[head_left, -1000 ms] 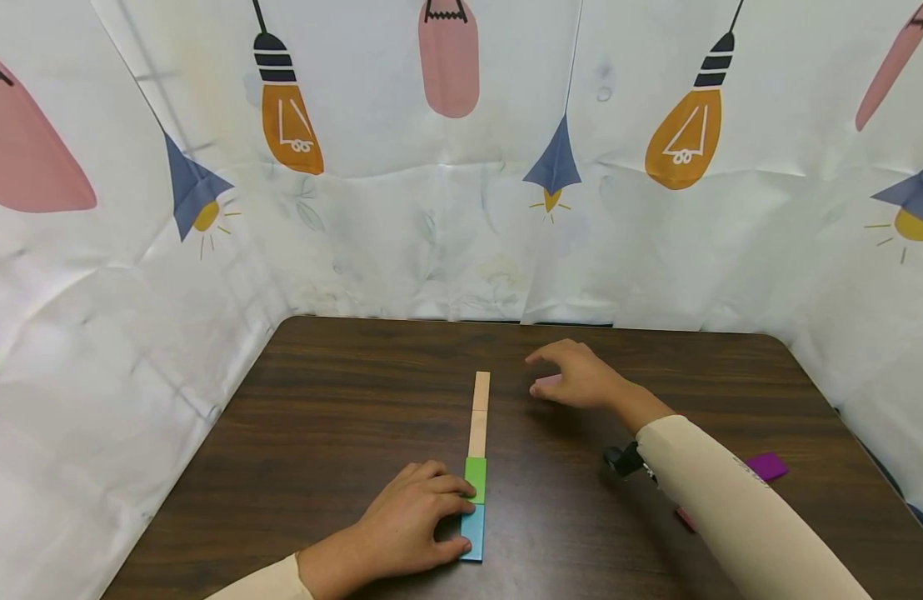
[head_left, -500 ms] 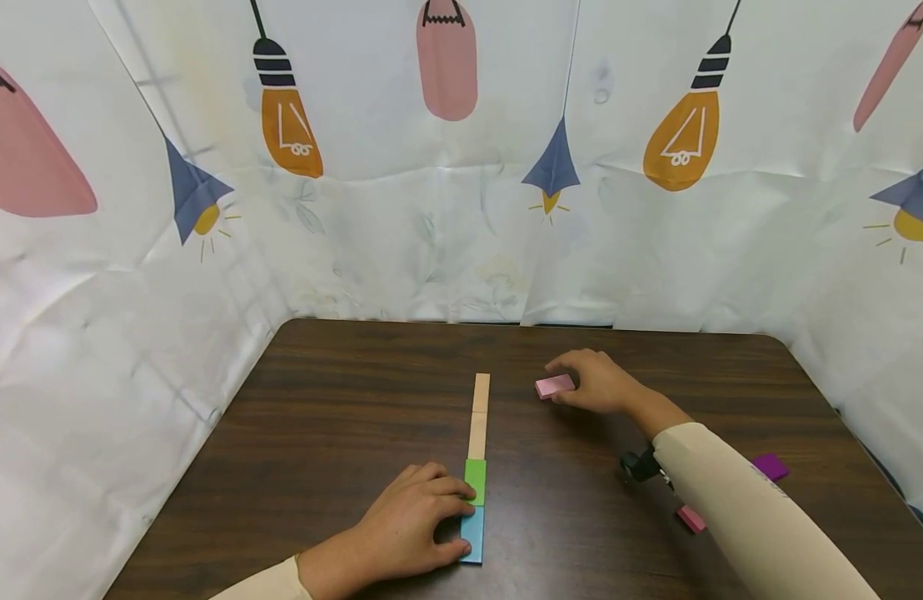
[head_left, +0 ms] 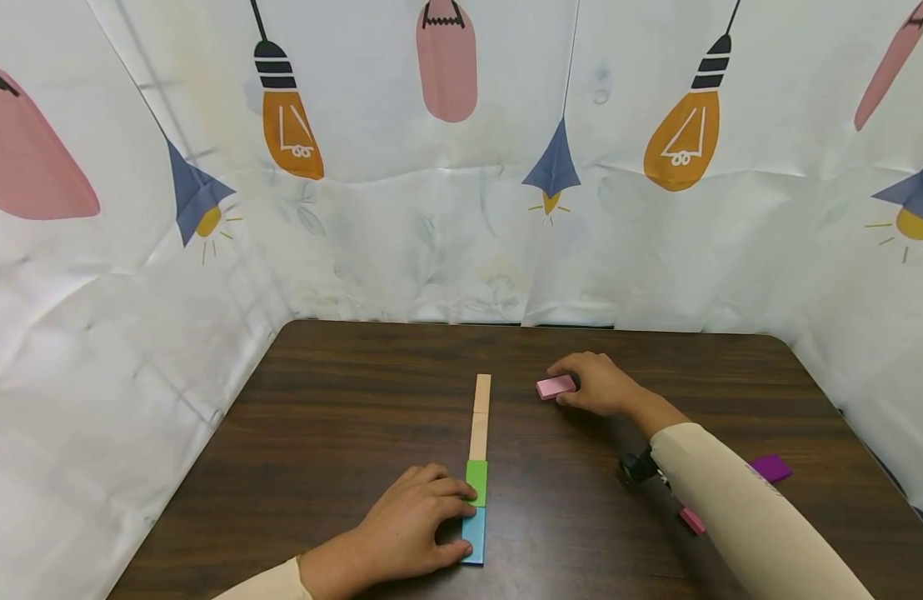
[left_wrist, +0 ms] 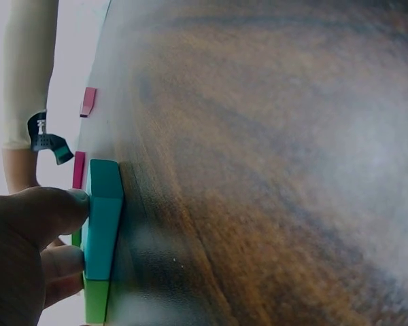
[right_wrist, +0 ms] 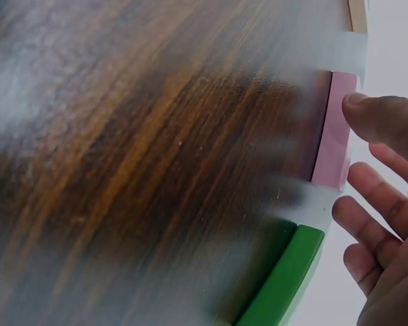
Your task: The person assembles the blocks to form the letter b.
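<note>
A row of flat blocks runs away from me in the head view: blue (head_left: 474, 533), green (head_left: 477, 479), then two plain wooden ones (head_left: 480, 429). My left hand (head_left: 412, 517) lies along the row's left side; its thumb rests on the blue block and its fingertips touch around the blue and green blocks. To the right of the wooden end, my right hand (head_left: 600, 385) pinches a light pink block (head_left: 555, 387). That thumb (right_wrist: 360, 102) shows against the block in the right wrist view, while the index finger's contact is hidden.
A darker green block (right_wrist: 282, 278) lies under my right hand, out of sight in the head view. Near my right forearm lie a purple block (head_left: 771, 468) and a rose-pink block (head_left: 692, 521). White printed curtains (head_left: 401, 233) enclose the brown table (head_left: 341, 417).
My right hand has shifted a little to the right and back toward me, uncovering more of the light pink block, then stayed nearly still. The left hand keeps its place.
</note>
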Action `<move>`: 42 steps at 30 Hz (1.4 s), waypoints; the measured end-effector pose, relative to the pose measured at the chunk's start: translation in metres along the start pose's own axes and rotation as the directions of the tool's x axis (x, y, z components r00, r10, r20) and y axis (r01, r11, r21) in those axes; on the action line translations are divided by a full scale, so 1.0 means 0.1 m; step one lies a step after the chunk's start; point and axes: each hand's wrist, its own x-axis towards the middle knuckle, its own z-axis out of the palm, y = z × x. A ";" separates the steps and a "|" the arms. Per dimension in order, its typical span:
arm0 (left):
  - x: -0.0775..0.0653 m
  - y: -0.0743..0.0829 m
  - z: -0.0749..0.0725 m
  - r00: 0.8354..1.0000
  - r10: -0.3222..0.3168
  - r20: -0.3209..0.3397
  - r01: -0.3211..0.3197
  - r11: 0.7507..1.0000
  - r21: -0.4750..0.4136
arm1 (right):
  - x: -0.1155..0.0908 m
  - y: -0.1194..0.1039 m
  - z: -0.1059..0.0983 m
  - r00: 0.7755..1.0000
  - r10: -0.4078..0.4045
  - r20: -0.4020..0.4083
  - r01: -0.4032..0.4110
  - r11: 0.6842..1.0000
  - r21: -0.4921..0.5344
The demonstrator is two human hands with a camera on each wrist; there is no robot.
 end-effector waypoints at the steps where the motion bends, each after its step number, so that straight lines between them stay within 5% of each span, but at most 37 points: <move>1: 0.00 0.00 0.00 1.000 0.001 -0.001 -0.001 1.000 0.001 | 0.00 0.00 0.00 1.000 0.000 -0.001 0.000 1.000 0.001; 22: 0.01 0.01 -0.02 1.000 0.001 -0.001 -0.001 1.000 -0.005 | 0.07 0.03 0.03 0.999 -0.033 -0.006 0.033 0.999 -0.035; 42: -0.01 0.03 -0.03 1.000 0.003 -0.013 -0.003 1.000 0.000 | 0.08 0.02 0.00 0.999 0.002 0.040 -0.005 0.997 0.077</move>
